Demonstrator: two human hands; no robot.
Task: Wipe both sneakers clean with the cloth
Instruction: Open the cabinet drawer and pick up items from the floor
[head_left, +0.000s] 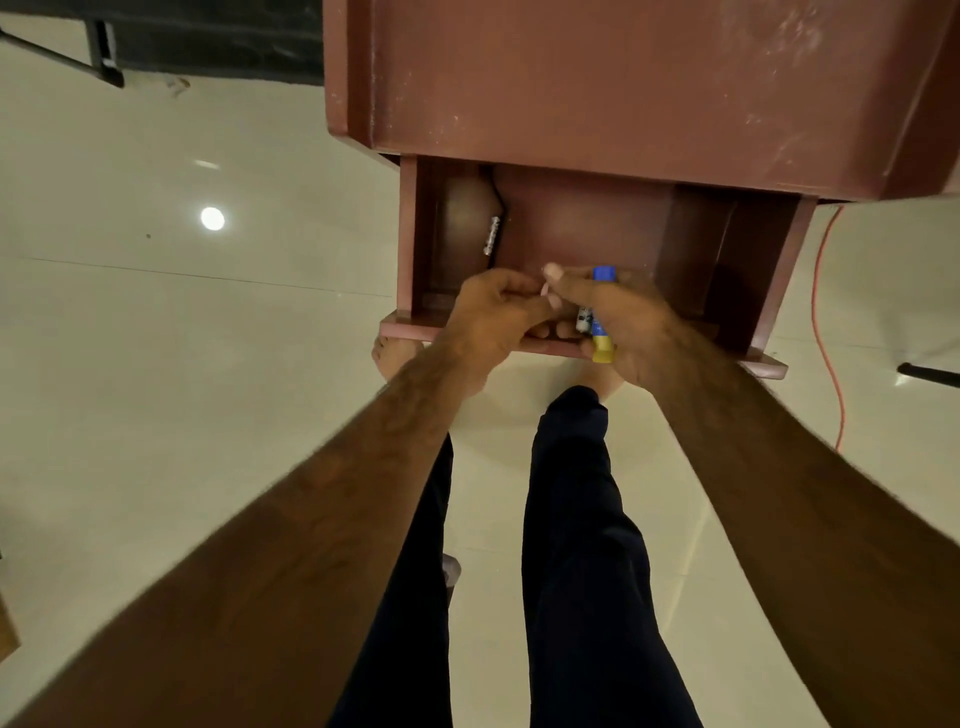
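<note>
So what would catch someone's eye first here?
Probably the two hands meeting at the front of an open reddish-brown drawer: the right hand is closed around a blue-and-yellow tube, and the left hand pinches something small beside it. After that, the orange cord on the pale floor at right.

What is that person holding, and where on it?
The right hand grips a blue-and-yellow tube around its middle. The left hand is curled shut; what it holds cannot be told.

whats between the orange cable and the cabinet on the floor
Head view: only bare pale floor tile lies between the orange cable and the brown cabinet; no sneakers or cloth show.
</note>
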